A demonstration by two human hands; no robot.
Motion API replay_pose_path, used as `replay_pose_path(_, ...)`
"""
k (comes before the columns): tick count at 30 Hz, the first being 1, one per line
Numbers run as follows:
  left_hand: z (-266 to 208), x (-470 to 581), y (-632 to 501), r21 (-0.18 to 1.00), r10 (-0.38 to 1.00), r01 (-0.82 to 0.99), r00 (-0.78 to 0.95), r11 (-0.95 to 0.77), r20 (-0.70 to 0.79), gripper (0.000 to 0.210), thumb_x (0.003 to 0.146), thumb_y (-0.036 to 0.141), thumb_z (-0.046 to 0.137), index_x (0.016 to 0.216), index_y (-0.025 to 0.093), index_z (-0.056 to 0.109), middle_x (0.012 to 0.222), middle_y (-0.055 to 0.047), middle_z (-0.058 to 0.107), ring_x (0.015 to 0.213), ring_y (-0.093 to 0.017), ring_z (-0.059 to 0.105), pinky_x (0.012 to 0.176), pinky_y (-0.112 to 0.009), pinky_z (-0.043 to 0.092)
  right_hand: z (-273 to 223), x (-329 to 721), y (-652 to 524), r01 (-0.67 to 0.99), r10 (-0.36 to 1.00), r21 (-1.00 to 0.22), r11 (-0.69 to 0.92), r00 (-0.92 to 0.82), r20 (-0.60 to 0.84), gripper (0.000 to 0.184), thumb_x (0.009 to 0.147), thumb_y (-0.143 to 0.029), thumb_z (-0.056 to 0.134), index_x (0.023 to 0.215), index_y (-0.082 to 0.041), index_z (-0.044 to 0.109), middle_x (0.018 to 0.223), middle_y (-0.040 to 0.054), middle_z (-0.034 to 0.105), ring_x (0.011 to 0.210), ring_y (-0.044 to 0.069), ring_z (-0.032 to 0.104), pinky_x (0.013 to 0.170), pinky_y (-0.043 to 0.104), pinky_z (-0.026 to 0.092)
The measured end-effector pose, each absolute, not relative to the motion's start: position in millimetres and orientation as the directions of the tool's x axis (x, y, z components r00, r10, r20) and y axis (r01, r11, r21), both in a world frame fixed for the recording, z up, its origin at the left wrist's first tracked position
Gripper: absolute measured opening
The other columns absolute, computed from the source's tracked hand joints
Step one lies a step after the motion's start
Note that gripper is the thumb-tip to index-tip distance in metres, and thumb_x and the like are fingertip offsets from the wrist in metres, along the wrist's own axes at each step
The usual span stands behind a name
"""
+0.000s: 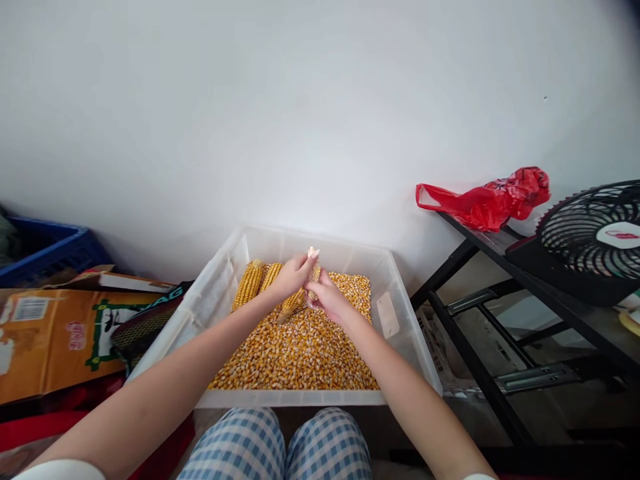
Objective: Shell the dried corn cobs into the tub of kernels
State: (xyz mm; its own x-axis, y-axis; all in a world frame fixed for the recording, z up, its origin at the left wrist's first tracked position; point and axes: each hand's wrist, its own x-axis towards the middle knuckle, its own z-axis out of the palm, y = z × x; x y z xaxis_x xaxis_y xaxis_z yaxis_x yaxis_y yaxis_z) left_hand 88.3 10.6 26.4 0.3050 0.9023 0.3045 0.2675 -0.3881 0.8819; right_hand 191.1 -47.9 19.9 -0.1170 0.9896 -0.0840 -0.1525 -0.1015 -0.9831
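Knobbly yellow corn cob (315,275) with a pale tip is up in the air over a big see-through plastic tub (290,399). I see the person's left hand (294,275) gripping it near the top and the right hand (328,297) gripping it lower down. Three long yellow ears of corn (247,285) lie by loose gold kernels (295,357) in the tub.

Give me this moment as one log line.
Left hand: holding cob | right hand: holding same cob | tub: kernels, ears | right side: red bag, fan
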Motion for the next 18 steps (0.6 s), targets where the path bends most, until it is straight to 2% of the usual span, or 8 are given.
replay_pose_path(4, 20.5, 89.3, 14.1, 0.892, 0.929, 0.292, 0.238, -0.345, 0.282, 0.052, 0.085, 0.054, 0.027, 0.066, 0.015, 0.055, 0.06, -0.002, 0.053, 0.06, -0.016, 0.049, 0.06, -0.027, 0.037, 16.4, 193.4, -47.0, -0.233, 0.974, -0.963, -0.132, -0.212, -0.082, 0.028, 0.068, -0.023, 0.054, 0.088, -0.023, 0.033, 0.053, -0.0115, 0.044, 0.034, 0.005, 0.038, 0.031, 0.016, 0.026)
replay_pose_path(6, 15.4, 89.4, 20.4, 0.938, 0.935, 0.168, 0.244, -0.303, 0.258, 0.047, 0.084, 0.051, 0.032, 0.086, 0.013, 0.06, 0.074, -0.004, 0.06, 0.071, -0.017, 0.055, 0.066, -0.027, 0.041, 14.5, 194.2, -44.9, -0.249, 0.974, -0.961, -0.123, -0.216, -0.068, 0.029, 0.069, -0.026, 0.056, 0.09, -0.023, 0.035, 0.057, -0.0104, 0.046, 0.035, 0.005, 0.04, 0.031, 0.016, 0.028)
replay_pose_path(9, 6.9, 86.6, 33.4, 0.978, 0.941, 0.019, 0.277, -0.206, 0.193, 0.051, 0.082, 0.049, 0.038, 0.117, 0.015, 0.052, 0.099, -0.008, 0.064, 0.085, -0.018, 0.059, 0.075, -0.03, 0.044, 12.3, 197.0, -41.4, -0.205, 0.985, -0.972, -0.116, -0.152, -0.085, 0.03, 0.072, -0.036, 0.056, 0.093, -0.024, 0.038, 0.06, -0.0091, 0.047, 0.037, 0.006, 0.043, 0.031, 0.017, 0.029)
replay_pose_path(10, 4.7, 84.5, 37.7, 0.981, 0.943, 0.061, 0.29, -0.186, 0.16, 0.054, 0.082, 0.051, 0.036, 0.115, 0.014, 0.055, 0.101, -0.009, 0.064, 0.088, -0.02, 0.059, 0.078, -0.031, 0.044, 11.9, 198.7, -40.6, -0.179, 0.988, -0.976, -0.123, -0.116, -0.104, 0.03, 0.073, -0.039, 0.055, 0.094, -0.024, 0.039, 0.06, -0.0087, 0.047, 0.037, 0.006, 0.043, 0.031, 0.017, 0.029)
replay_pose_path(12, 2.2, 78.7, 44.2, 0.939, 0.944, 0.284, 0.315, -0.195, 0.1, 0.062, 0.085, 0.055, 0.024, 0.096, 0.013, 0.067, 0.095, -0.011, 0.067, 0.091, -0.023, 0.06, 0.083, -0.032, 0.041, 12.8, 202.9, -40.3, -0.115, 0.994, -0.988, -0.107, -0.025, -0.105, 0.029, 0.075, -0.041, 0.052, 0.096, -0.023, 0.041, 0.062, -0.0076, 0.048, 0.037, 0.005, 0.043, 0.032, 0.017, 0.03)
replay_pose_path(14, 2.7, 71.6, 46.0, 0.804, 0.944, 0.538, 0.321, -0.252, 0.081, 0.067, 0.088, 0.051, 0.013, 0.089, 0.015, 0.07, 0.093, -0.01, 0.068, 0.094, -0.023, 0.059, 0.085, -0.031, 0.041, 17.6, 206.5, -41.6, -0.042, 0.998, -0.999, -0.012, 0.06, -0.014, 0.031, 0.076, -0.039, 0.051, 0.102, -0.022, 0.045, 0.066, -0.006, 0.051, 0.038, 0.004, 0.04, 0.034, 0.017, 0.033)
replay_pose_path(15, 3.6, 67.9, 45.0, 0.697, 0.943, 0.658, 0.325, -0.284, 0.078, 0.064, 0.089, 0.048, 0.014, 0.093, 0.016, 0.069, 0.095, -0.01, 0.067, 0.095, -0.023, 0.059, 0.084, -0.031, 0.041, 22.2, 206.9, -42.9, -0.008, 0.995, -0.999, 0.052, 0.081, 0.051, 0.036, 0.076, -0.038, 0.052, 0.107, -0.021, 0.046, 0.068, -0.0052, 0.052, 0.039, 0.003, 0.039, 0.035, 0.017, 0.034)
replay_pose_path(18, 6.1, 58.0, 36.7, 0.592, 0.95, 0.752, 0.3, -0.291, 0.086, 0.039, 0.088, 0.041, 0.035, 0.1, 0.017, 0.064, 0.104, -0.01, 0.063, 0.1, -0.022, 0.056, 0.086, -0.033, 0.041, 48.0, 195.0, -51.0, 0.086, 0.984, -0.98, 0.177, 0.004, 0.178, 0.051, 0.076, -0.039, 0.054, 0.123, -0.021, 0.045, 0.08, -0.0005, 0.059, 0.045, 0.006, 0.043, 0.039, 0.019, 0.038)
